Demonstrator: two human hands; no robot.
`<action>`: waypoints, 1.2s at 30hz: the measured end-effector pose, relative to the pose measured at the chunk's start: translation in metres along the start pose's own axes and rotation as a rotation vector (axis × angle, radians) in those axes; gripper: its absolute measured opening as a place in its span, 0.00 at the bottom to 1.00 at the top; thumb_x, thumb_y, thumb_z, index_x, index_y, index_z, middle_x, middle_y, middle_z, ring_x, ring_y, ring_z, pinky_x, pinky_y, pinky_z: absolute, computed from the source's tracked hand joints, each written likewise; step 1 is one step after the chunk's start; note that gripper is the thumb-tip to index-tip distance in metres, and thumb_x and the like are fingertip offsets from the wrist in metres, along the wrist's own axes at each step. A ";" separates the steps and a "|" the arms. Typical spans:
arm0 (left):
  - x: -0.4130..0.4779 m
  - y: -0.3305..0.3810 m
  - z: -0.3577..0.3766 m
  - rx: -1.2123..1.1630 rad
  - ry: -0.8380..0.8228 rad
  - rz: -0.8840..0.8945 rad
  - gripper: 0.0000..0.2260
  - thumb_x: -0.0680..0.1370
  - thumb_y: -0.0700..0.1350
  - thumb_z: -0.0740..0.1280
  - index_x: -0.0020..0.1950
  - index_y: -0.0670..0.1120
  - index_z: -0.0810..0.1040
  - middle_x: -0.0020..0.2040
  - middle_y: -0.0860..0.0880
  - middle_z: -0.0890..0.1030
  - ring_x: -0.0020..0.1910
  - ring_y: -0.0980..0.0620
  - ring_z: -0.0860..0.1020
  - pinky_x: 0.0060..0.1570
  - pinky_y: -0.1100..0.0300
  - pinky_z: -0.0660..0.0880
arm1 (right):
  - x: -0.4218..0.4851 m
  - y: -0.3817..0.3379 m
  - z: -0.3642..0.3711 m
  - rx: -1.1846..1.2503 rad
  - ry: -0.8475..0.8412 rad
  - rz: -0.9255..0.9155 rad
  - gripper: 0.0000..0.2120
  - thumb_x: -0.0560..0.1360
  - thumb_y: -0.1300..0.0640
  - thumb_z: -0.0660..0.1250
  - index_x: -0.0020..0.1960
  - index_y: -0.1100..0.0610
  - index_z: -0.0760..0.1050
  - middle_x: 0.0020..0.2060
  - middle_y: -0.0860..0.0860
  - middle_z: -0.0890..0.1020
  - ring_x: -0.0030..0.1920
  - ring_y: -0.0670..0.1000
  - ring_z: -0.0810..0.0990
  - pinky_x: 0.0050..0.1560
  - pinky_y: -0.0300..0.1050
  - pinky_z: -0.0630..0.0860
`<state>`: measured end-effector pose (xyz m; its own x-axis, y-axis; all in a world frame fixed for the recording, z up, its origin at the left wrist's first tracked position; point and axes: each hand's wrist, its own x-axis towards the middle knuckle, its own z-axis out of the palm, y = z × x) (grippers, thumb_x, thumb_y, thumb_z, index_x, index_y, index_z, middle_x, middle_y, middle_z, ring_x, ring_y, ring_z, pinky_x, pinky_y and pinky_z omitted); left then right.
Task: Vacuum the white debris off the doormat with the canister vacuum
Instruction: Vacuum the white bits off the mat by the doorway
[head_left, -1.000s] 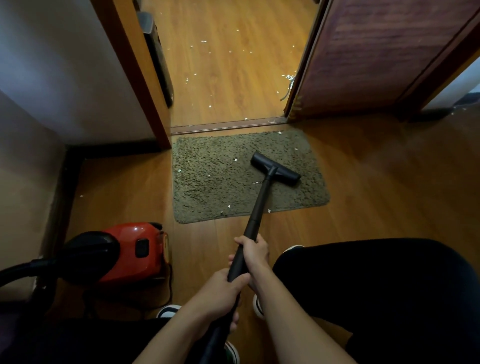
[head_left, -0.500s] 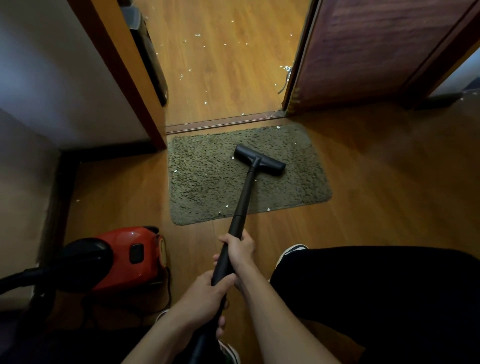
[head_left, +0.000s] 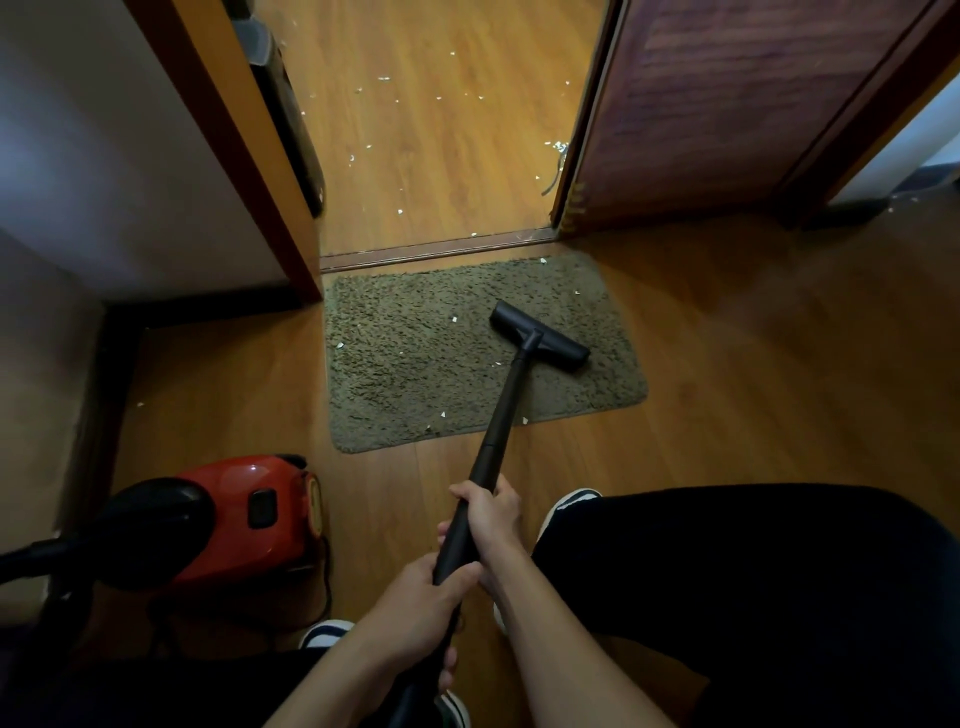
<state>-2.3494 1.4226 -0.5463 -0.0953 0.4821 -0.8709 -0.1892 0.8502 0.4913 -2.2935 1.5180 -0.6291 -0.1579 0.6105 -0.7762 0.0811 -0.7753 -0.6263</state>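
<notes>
1. In the head view, on the right half of the doormat (head_left: 415, 364): the nozzle (head_left: 540, 338) lies flat on the pile, and the wand (head_left: 506, 405) runs back to me. My right hand (head_left: 491, 512) is higher on the wand and my left hand (head_left: 421, 597) lower. The fingers (head_left: 462, 493) of both are wrapped round it in a firm hold.
2. White debris (head_left: 453, 319) sits left of the nozzle. There is more at the mat's left edge, along the near edge (head_left: 443, 414) and near the far right corner. I'd call the job partway done.
3. Risk: the pile is shaggy, the wood floor (head_left: 753, 364) is smooth, and nothing pins the mat. Suction on a pull stroke could bunch it up or slide it toward me.
4. Risk: the near-edge flakes lie right at the border. A fast nozzle lip would flick them onto the floor instead of lifting them.
5. Risk: if I overshoot a push stroke, the nozzle knocks the threshold (head_left: 436, 249) or the door (head_left: 727, 104) edge. It could also drag in some of the scattered bits (head_left: 384, 78) from beyond.
6. Risk: the canister vacuum (head_left: 244, 519) sits close on my left, with the hose (head_left: 31, 556) leaving frame and the cord (head_left: 327, 587) looped beside it. Reaching for the far right corner may tug the hose taut and yank the canister, or I could step on the cord.
7. I can't tell from here whether suction is on.
</notes>
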 end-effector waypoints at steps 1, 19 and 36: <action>-0.002 -0.002 -0.004 -0.007 0.013 0.016 0.08 0.83 0.51 0.62 0.59 0.49 0.71 0.36 0.44 0.74 0.21 0.52 0.73 0.20 0.62 0.71 | -0.001 0.002 0.006 -0.013 -0.013 0.001 0.13 0.78 0.66 0.67 0.61 0.59 0.71 0.39 0.61 0.79 0.22 0.52 0.79 0.23 0.42 0.76; 0.010 0.014 0.004 0.022 -0.044 0.007 0.07 0.84 0.52 0.61 0.58 0.50 0.70 0.39 0.44 0.74 0.23 0.53 0.74 0.23 0.59 0.74 | 0.011 -0.012 -0.003 0.000 0.034 -0.016 0.12 0.78 0.67 0.67 0.60 0.63 0.72 0.31 0.57 0.76 0.20 0.52 0.77 0.21 0.41 0.74; 0.025 0.044 -0.037 -0.076 0.077 0.016 0.09 0.84 0.51 0.61 0.59 0.48 0.72 0.37 0.45 0.72 0.22 0.53 0.71 0.22 0.62 0.71 | 0.048 -0.035 0.056 -0.084 -0.080 -0.011 0.14 0.77 0.66 0.67 0.62 0.63 0.71 0.31 0.59 0.76 0.20 0.53 0.78 0.21 0.41 0.74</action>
<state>-2.3962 1.4639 -0.5465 -0.1727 0.4754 -0.8627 -0.2604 0.8226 0.5054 -2.3593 1.5658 -0.6402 -0.2369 0.6018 -0.7627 0.1603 -0.7501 -0.6416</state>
